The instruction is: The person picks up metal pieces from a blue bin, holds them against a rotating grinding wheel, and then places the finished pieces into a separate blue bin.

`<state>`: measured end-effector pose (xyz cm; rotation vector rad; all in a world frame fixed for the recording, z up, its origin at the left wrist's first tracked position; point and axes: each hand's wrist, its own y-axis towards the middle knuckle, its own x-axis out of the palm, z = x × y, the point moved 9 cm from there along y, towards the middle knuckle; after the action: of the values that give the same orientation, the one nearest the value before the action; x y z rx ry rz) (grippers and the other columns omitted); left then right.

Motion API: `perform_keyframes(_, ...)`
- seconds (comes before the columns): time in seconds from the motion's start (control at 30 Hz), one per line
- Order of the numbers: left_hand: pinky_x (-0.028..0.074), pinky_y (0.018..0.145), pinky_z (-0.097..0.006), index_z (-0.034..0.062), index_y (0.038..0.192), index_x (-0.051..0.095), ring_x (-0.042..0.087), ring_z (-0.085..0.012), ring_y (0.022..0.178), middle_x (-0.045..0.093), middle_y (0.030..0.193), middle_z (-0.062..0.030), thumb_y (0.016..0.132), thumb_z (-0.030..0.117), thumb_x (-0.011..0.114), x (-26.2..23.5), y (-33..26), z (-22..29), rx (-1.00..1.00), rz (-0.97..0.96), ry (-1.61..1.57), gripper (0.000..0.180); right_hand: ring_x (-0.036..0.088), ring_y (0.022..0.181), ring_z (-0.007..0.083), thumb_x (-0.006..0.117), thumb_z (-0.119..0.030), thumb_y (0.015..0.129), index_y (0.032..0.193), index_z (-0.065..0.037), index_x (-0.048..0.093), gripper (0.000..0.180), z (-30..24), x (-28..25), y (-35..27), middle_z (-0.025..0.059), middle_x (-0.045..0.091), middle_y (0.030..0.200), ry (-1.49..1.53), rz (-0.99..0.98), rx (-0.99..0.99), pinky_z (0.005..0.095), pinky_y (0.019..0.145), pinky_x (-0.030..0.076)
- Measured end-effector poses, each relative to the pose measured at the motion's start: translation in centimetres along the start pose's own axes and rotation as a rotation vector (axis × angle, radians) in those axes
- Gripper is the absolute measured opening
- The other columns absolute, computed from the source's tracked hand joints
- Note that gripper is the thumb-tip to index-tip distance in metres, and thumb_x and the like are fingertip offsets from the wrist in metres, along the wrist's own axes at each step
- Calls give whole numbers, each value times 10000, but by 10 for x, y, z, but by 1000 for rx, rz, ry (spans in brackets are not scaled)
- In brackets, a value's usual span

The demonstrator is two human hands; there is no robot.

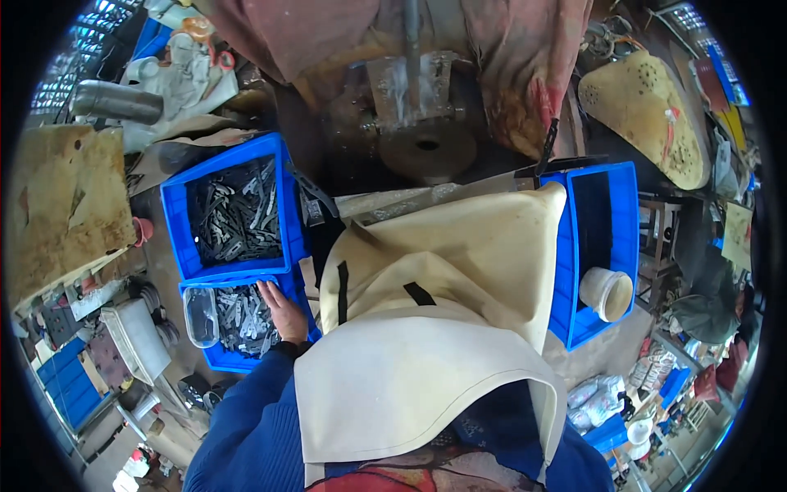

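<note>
My left hand [284, 312] lies with its fingers stretched out over the inner side of the nearer blue bin [221, 358], and it holds nothing that I can see. Many small flat grey metal pieces [243, 318] fill this bin, and a clear plastic container [201, 316] sits at its left side. Beyond it, a second blue bin [182, 238] contains darker long metal pieces [238, 209]. Across my lap spreads a cream apron-like sheet [426, 369] with two black strips [420, 293]. My right hand does not show; the right sleeve disappears beneath the sheet.
Ahead stands a machine with a round disc [428, 152] under hanging reddish cloth [525, 49]. On the right, a blue bin [566, 303] carries a white round tub [607, 293]. A worn board [70, 205] lies left; a pale perforated seat-shaped panel [639, 111] is far right.
</note>
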<state>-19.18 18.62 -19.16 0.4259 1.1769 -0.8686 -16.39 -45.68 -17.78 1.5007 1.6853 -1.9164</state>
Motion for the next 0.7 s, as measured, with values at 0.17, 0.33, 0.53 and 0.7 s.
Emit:
perform_keyframes(0.17, 415, 998, -459, -50, 1429, 232, 333, -496, 1305, 151, 1511, -288, 858, -1, 465, -29, -8, 24, 200, 111, 66, 618, 644, 763, 359, 697, -355, 771, 1009, 12, 561, 458, 25, -33, 23, 219, 661, 849, 33, 69, -73, 438, 642, 494)
perform_keyframes(0.33, 414, 980, -461, -32, 1430, 252, 402, -471, 1253, 220, 1496, -274, 851, 37, 510, -36, -11, 29, 66, 34, 113, 638, 646, 718, 346, 690, -335, 785, 976, 9, 581, 408, 108, -59, 39, 212, 661, 821, 48, 43, -116, 433, 600, 490)
perform_keyframes(0.53, 473, 798, -426, 60, 1152, 568, 576, -372, 977, 548, 1164, -189, 835, 127, 581, -58, -25, 123, 467, 401, 278, 323, 450, 552, 145, 629, -251, 886, 864, 65, 616, 317, 29, -136, 120, 47, 512, 625, 357, 505, -284, 362, 521, 396)
perform_keyframes(0.7, 504, 775, -446, 72, 958, 657, 625, -340, 901, 645, 910, -131, 860, 249, 545, 72, 8, 138, 253, -219, 333, 232, 574, 756, 113, 676, -279, 877, 982, 40, 663, 336, -96, -153, 148, 69, 660, 815, 645, 530, -499, 277, 707, 472)
